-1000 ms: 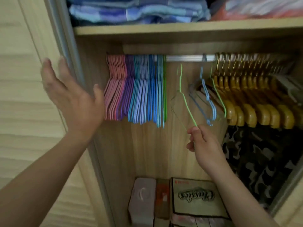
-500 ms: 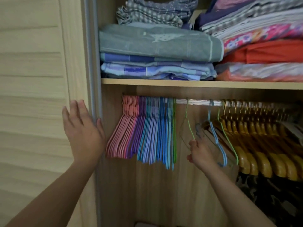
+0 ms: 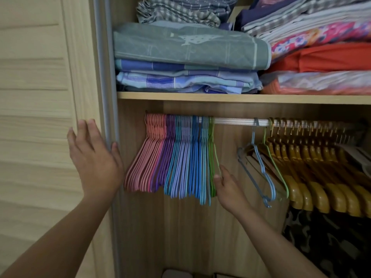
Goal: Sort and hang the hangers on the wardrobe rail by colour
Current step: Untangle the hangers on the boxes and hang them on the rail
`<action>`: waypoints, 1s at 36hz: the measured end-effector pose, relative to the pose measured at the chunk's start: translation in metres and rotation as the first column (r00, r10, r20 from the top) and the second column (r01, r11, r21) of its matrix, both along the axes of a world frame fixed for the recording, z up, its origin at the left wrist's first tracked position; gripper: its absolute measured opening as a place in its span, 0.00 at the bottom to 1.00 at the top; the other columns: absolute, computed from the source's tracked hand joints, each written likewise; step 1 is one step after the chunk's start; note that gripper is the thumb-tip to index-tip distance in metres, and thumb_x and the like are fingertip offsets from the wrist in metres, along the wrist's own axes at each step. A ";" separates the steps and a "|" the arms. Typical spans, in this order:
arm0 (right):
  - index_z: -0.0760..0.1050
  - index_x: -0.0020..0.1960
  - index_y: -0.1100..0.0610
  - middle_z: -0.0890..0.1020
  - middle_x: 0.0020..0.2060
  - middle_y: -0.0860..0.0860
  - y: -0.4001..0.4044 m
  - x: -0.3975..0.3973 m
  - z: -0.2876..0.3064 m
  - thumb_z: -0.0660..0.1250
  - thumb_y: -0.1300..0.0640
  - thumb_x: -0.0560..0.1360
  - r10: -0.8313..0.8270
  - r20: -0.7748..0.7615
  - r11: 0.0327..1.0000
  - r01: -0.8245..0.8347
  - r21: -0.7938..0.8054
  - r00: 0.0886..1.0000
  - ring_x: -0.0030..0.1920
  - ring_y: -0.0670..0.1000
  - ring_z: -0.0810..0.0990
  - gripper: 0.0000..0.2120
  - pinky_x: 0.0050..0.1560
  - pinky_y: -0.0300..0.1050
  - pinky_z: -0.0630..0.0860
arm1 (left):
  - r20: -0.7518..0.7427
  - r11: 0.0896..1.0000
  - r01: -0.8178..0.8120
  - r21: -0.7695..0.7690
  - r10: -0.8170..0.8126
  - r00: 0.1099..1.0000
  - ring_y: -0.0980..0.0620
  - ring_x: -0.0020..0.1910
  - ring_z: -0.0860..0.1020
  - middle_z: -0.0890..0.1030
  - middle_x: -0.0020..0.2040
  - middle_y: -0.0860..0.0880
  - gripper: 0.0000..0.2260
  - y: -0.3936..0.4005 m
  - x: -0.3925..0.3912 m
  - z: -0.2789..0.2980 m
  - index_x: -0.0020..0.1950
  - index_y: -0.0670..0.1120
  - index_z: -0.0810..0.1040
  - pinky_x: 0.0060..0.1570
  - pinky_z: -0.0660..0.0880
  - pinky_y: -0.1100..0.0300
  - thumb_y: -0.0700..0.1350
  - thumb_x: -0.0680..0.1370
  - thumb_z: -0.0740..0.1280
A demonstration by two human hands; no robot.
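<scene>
The right hand pinches a green hanger on the rail, pressed against the sorted green ones beside blue. The left hand, fingers straight, braces the wardrobe door.

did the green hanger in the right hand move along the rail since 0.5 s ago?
Yes. The green hanger slid left along the rail, now against the sorted bundle's green end; the right hand holds it.

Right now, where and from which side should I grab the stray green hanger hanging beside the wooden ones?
Probably pinch the green hanger on its sloping front arm, coming from the left, where the rail is bare. Wooden hangers crowd its right side, and a blue hanger hangs just left, so reach below that one's shoulder.
</scene>
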State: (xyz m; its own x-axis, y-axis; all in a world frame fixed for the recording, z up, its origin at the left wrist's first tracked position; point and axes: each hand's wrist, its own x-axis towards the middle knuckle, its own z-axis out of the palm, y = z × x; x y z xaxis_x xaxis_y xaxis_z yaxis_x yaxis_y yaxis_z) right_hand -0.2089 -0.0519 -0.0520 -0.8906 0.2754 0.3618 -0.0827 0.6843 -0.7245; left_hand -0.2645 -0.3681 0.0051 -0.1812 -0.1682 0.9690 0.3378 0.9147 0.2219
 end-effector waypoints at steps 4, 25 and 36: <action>0.53 0.82 0.48 0.67 0.75 0.53 -0.003 0.025 0.000 0.53 0.43 0.85 -0.010 -0.020 1.000 0.009 -0.016 1.000 0.71 0.53 0.72 0.28 0.66 0.48 0.70 | 0.014 1.000 0.010 0.004 -0.010 1.000 0.25 0.77 0.57 0.60 0.77 0.28 0.29 0.001 0.004 0.000 0.81 0.35 0.55 0.78 0.51 0.38 0.44 0.84 0.62; 0.75 0.50 0.58 0.75 0.46 0.57 0.109 0.079 0.004 0.74 0.54 0.72 -0.574 -0.433 0.370 0.692 0.619 0.695 0.50 0.60 0.71 0.13 0.49 0.56 0.70 | 0.000 0.999 0.026 0.020 -0.026 1.000 0.24 0.76 0.58 0.60 0.77 0.28 0.28 0.002 0.004 -0.001 0.81 0.35 0.56 0.77 0.52 0.37 0.44 0.84 0.61; 0.75 0.41 0.59 0.76 0.38 0.56 0.113 0.073 0.014 0.70 0.66 0.72 -0.536 -0.485 0.406 0.715 0.569 0.691 0.44 0.59 0.71 0.05 0.46 0.56 0.67 | -0.002 0.999 0.034 0.028 -0.034 0.999 0.25 0.76 0.57 0.60 0.77 0.28 0.28 0.002 0.002 -0.001 0.81 0.36 0.55 0.77 0.53 0.36 0.46 0.84 0.59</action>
